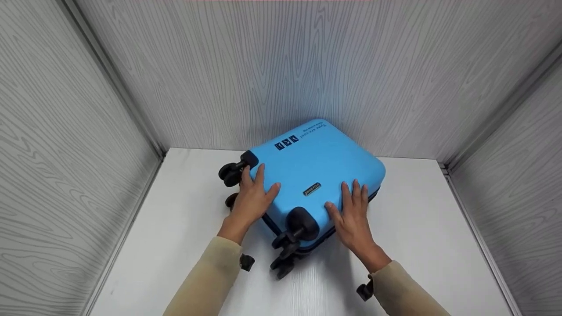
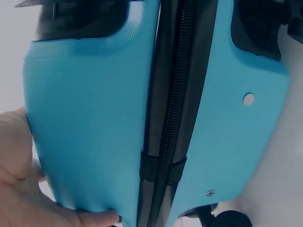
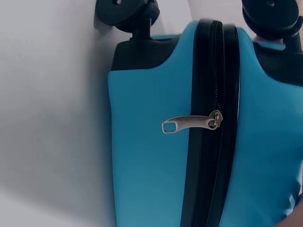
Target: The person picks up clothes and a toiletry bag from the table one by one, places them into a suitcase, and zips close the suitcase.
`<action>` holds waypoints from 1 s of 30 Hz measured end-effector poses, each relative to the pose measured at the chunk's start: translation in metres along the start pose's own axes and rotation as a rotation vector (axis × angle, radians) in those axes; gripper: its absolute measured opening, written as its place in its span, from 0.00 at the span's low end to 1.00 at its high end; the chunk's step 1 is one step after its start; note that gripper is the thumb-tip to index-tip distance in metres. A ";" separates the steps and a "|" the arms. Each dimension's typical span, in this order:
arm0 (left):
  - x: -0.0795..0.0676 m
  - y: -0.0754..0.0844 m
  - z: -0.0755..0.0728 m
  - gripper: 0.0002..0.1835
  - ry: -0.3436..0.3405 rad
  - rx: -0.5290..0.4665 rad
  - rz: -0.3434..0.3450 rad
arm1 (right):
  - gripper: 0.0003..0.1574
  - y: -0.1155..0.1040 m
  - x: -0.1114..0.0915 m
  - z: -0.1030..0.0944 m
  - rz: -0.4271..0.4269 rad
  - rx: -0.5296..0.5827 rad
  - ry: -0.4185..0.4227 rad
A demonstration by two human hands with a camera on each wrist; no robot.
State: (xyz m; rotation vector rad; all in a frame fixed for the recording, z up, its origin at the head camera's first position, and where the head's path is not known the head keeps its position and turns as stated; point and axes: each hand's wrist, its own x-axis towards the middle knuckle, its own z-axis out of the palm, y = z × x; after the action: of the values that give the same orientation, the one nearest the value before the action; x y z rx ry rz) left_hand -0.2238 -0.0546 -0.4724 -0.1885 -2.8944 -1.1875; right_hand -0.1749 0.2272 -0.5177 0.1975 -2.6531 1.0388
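A light blue hard-shell suitcase (image 1: 329, 158) lies flat on the white surface, turned at an angle, its black wheels (image 1: 290, 243) toward the left and front. My left hand (image 1: 252, 199) rests on its wheel-end edge between two corners, fingers spread over the shell. In the left wrist view the thumb (image 2: 97, 218) lies along the shell's edge. My right hand (image 1: 353, 219) touches the near long edge with fingers extended over the top. A black zipper (image 2: 173, 109) runs round the side, and a metal zipper pull (image 3: 191, 123) shows in the right wrist view.
Grey wood-patterned panels stand at the back (image 1: 281, 66), left (image 1: 57, 153) and right (image 1: 518, 184). The suitcase's far corner is close to the back panel. White tabletop (image 1: 421, 228) extends on both sides of the suitcase.
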 end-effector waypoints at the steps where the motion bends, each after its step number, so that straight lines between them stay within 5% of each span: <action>1: -0.002 0.002 0.002 0.45 0.010 0.015 -0.001 | 0.48 0.002 0.002 -0.001 0.001 0.005 -0.003; 12: -0.028 0.028 0.022 0.47 0.137 0.156 0.001 | 0.44 0.023 0.024 -0.021 -0.003 0.037 -0.046; 17: -0.025 0.033 0.018 0.48 0.101 0.162 -0.060 | 0.43 0.013 0.020 -0.022 0.043 0.036 -0.024; 23: -0.017 0.029 0.012 0.52 0.049 0.048 -0.122 | 0.47 -0.013 -0.004 -0.014 0.118 0.066 -0.035; 30: -0.021 0.023 0.020 0.55 0.003 0.005 -0.131 | 0.50 -0.025 -0.024 -0.007 0.115 0.064 -0.067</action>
State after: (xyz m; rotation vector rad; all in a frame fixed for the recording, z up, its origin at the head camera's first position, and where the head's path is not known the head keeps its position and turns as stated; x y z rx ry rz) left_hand -0.1995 -0.0267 -0.4711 0.0024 -2.9472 -1.1962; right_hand -0.1453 0.2137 -0.5041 0.0958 -2.7208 1.1728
